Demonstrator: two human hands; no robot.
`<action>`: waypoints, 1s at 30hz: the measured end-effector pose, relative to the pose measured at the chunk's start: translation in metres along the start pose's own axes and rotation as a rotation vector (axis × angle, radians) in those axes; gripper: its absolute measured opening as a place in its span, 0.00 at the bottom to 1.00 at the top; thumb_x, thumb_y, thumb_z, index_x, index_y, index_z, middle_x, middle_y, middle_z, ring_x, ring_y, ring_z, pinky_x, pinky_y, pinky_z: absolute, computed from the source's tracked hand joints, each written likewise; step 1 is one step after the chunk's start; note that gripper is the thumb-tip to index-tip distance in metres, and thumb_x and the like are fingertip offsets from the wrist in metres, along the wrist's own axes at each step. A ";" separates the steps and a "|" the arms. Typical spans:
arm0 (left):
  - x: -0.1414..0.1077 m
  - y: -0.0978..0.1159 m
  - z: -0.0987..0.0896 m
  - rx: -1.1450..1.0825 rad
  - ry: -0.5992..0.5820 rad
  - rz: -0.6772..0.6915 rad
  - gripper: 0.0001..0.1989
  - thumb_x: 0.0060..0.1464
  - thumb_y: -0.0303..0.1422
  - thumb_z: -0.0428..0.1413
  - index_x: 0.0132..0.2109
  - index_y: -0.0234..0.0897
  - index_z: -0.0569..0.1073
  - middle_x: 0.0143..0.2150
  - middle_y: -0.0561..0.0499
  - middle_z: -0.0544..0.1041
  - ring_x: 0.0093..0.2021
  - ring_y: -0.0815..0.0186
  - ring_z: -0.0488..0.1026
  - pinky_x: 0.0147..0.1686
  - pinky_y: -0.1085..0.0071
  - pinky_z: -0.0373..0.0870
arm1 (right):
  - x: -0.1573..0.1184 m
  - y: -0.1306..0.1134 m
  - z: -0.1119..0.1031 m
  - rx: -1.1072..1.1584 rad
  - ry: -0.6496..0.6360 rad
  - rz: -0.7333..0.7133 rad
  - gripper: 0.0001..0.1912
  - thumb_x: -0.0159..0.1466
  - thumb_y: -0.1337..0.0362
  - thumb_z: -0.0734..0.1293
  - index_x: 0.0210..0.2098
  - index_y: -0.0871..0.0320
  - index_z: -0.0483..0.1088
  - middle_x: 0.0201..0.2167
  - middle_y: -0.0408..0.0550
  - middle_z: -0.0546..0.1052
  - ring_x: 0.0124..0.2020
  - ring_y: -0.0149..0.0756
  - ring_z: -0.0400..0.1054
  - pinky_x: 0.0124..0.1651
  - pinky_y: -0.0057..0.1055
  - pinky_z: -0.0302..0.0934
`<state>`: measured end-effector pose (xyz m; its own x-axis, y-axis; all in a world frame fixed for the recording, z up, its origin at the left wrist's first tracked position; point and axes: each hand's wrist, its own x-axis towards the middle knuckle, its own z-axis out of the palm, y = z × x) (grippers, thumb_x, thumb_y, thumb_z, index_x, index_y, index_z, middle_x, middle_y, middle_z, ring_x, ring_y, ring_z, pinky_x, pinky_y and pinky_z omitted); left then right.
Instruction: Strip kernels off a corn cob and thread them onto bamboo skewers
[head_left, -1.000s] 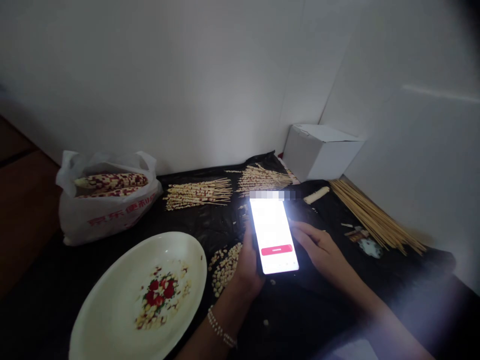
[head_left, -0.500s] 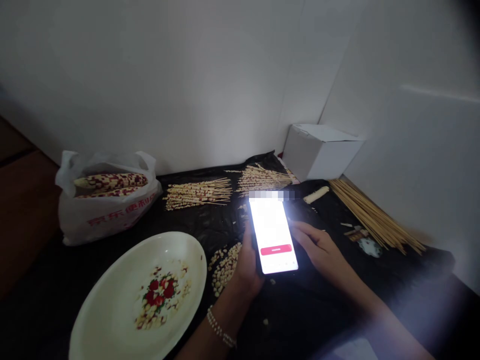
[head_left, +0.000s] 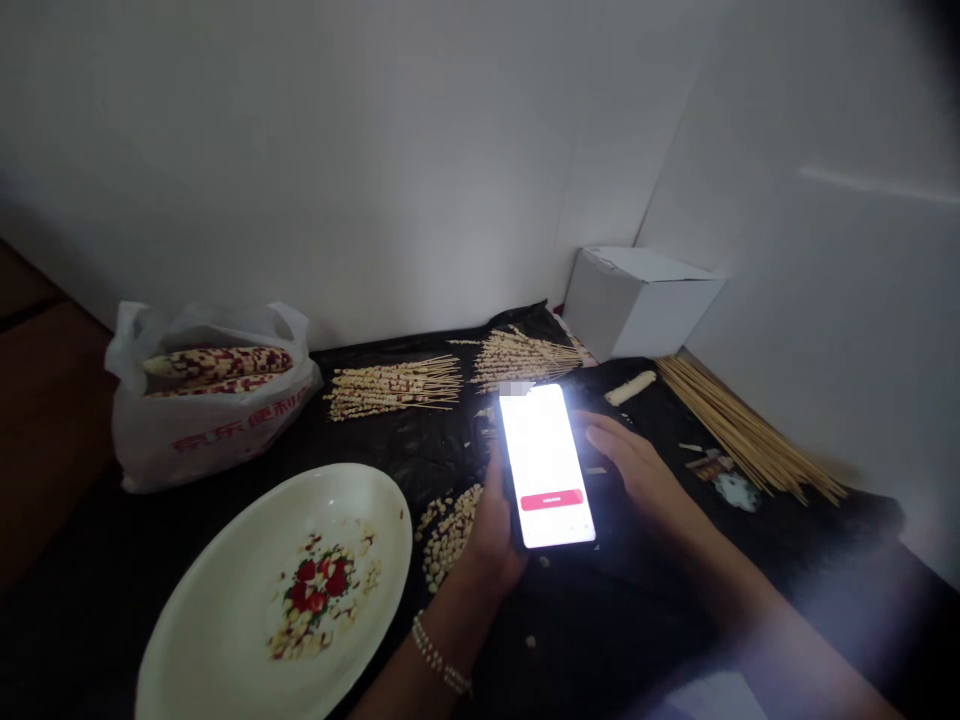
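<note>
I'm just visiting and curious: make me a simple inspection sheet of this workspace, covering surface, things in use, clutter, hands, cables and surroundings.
Surface: black sheet, wrinkled, with scattered bits on it.
Things in use: lit phone, screen facing the wearer; its text is unreadable.
Clutter: white dish with loose kernels in it; kernel pile; two groups of kernel-covered sticks; bare sticks; plastic bag holding cobs.
Hands: left hand holds the phone; right hand is at the phone's right side, contact unclear.
Cables: nothing seen.
Surroundings: pale walls; white box near the corner.
</note>
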<state>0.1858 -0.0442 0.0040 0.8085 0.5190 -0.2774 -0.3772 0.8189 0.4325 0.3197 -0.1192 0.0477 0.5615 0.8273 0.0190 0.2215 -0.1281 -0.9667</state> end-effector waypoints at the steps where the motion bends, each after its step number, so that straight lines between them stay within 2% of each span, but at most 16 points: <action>1: 0.000 0.000 0.000 0.002 0.001 0.001 0.28 0.63 0.48 0.46 0.54 0.28 0.75 0.44 0.40 0.82 0.40 0.56 0.79 0.46 0.62 0.73 | 0.003 -0.003 0.002 0.020 -0.017 0.005 0.19 0.65 0.56 0.60 0.52 0.52 0.71 0.52 0.49 0.77 0.52 0.46 0.70 0.54 0.44 0.63; 3: 0.000 -0.001 0.000 -0.001 0.007 0.009 0.27 0.63 0.47 0.46 0.54 0.29 0.75 0.44 0.41 0.82 0.40 0.57 0.79 0.46 0.63 0.74 | 0.007 -0.009 0.007 0.045 -0.056 0.015 0.19 0.64 0.57 0.62 0.52 0.53 0.71 0.50 0.49 0.78 0.51 0.45 0.71 0.52 0.42 0.64; 7: 0.001 -0.003 -0.003 -0.005 0.013 0.033 0.25 0.63 0.46 0.48 0.54 0.30 0.75 0.47 0.40 0.81 0.43 0.56 0.79 0.47 0.62 0.74 | 0.015 -0.014 0.016 0.059 -0.127 0.031 0.15 0.60 0.59 0.66 0.47 0.54 0.71 0.42 0.48 0.80 0.43 0.43 0.74 0.44 0.39 0.67; 12: 0.001 -0.003 -0.005 0.016 0.028 0.026 0.26 0.63 0.46 0.48 0.54 0.29 0.75 0.47 0.40 0.81 0.43 0.56 0.79 0.46 0.62 0.74 | 0.021 -0.012 0.021 0.028 -0.118 0.036 0.12 0.59 0.60 0.66 0.43 0.55 0.70 0.39 0.48 0.80 0.40 0.42 0.74 0.40 0.36 0.67; 20: 0.000 -0.004 -0.005 0.028 0.027 0.028 0.26 0.62 0.46 0.50 0.55 0.30 0.74 0.47 0.40 0.81 0.43 0.56 0.79 0.47 0.63 0.74 | 0.019 -0.014 0.021 -0.002 -0.092 0.021 0.11 0.60 0.61 0.66 0.41 0.55 0.71 0.37 0.47 0.79 0.38 0.43 0.72 0.39 0.36 0.65; 24: 0.000 -0.004 -0.006 0.044 0.040 0.023 0.27 0.62 0.47 0.50 0.57 0.30 0.73 0.49 0.40 0.80 0.45 0.55 0.79 0.48 0.61 0.73 | 0.021 -0.010 0.019 0.022 -0.100 0.015 0.11 0.60 0.59 0.64 0.40 0.55 0.71 0.37 0.47 0.79 0.40 0.44 0.72 0.41 0.38 0.65; 30: -0.001 -0.003 -0.006 0.064 0.048 0.006 0.28 0.61 0.48 0.50 0.58 0.30 0.72 0.48 0.40 0.81 0.45 0.54 0.78 0.48 0.61 0.73 | 0.024 -0.006 0.017 0.044 -0.092 0.027 0.10 0.61 0.60 0.62 0.39 0.56 0.71 0.35 0.46 0.79 0.38 0.42 0.72 0.40 0.37 0.65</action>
<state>0.1834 -0.0453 -0.0020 0.7834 0.5360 -0.3147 -0.3510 0.7993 0.4877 0.3182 -0.0891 0.0500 0.4907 0.8709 -0.0290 0.1709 -0.1288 -0.9768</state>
